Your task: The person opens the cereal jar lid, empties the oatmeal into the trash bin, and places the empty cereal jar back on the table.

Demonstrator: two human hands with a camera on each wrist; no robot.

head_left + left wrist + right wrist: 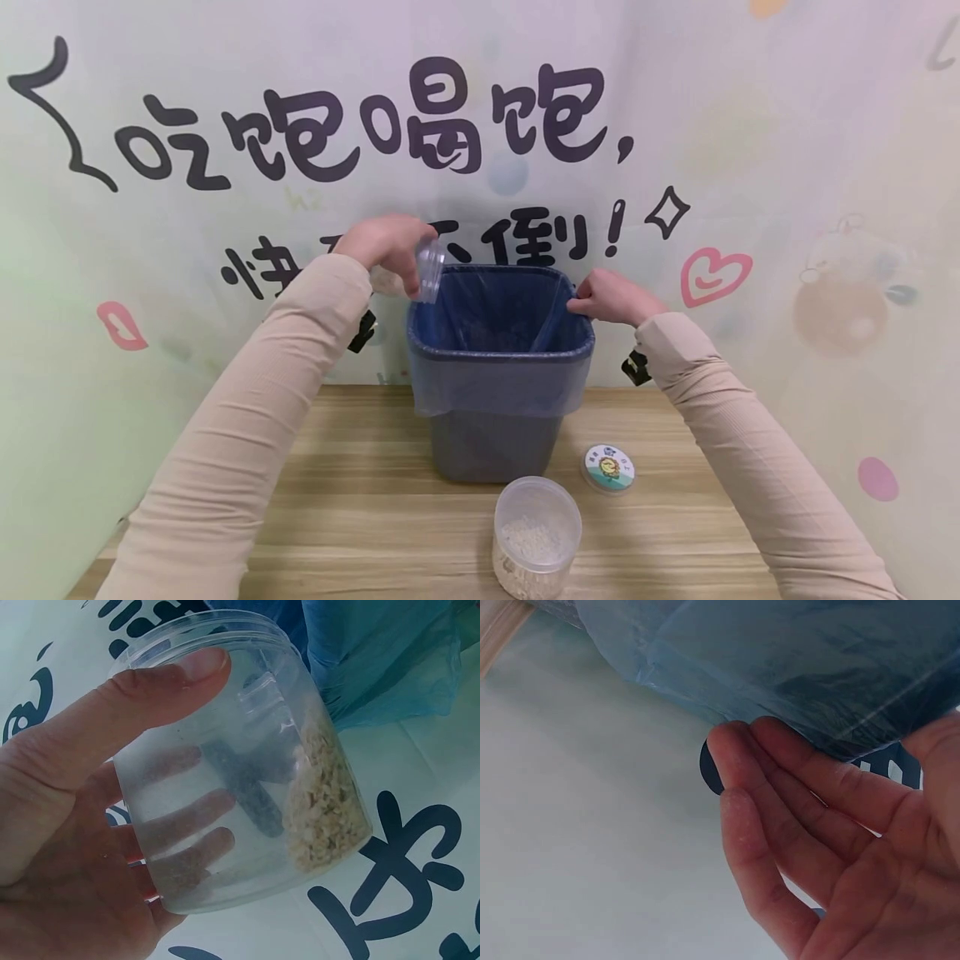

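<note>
My left hand (384, 243) grips a clear plastic jar (431, 271), tilted on its side with its mouth at the left rim of a blue-grey trash bin (495, 450). In the left wrist view, thumb and fingers wrap the jar, and beige crumb-like grains (326, 806) lie heaped along its lower side. A thin bluish bag (502, 385) lines the bin and folds over its rim. At the bin's right rim, my right hand (615, 297) pinches the edge, its fingers (780, 795) under the bag's outer fold; the bag hides part of the thumb.
A second clear jar (537, 533), partly filled with pale grains, stands open on the wooden table (337, 492) in front of the bin. Right of it lies a round lid (609, 468) with a printed label. Behind the bin hangs a white printed backdrop (450, 33).
</note>
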